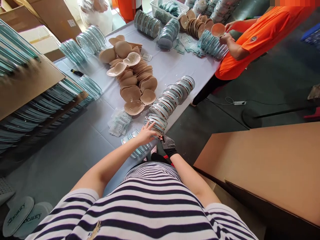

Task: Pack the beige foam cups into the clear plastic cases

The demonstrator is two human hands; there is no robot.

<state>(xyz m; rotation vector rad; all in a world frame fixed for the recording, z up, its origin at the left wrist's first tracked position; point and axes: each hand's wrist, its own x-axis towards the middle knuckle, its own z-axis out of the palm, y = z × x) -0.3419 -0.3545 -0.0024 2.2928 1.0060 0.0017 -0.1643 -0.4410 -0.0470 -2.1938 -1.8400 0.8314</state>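
Observation:
My bare left hand [147,134] lies across the near end of a long row of round clear cases [168,100], fingers somewhat spread and curled over the closest case [157,124]. Opposite it, my right hand [168,142], in a dark speckled glove, is closed at that case's lower edge; its fingertips are partly hidden. Beige cups show inside the row. More clear round shells [137,148] stand beneath my left forearm. Beyond my hands lies a big pile of beige bra cups [135,83], with small printed clear packets [119,122] to its left.
A co-worker in an orange shirt [265,33] holds a beige cup [218,30] at the table's [172,65] right side. Stacked shells [42,116] fill a rack at left. A white basket [168,13] stands at the back. Large cardboard boxes [265,160] are at right.

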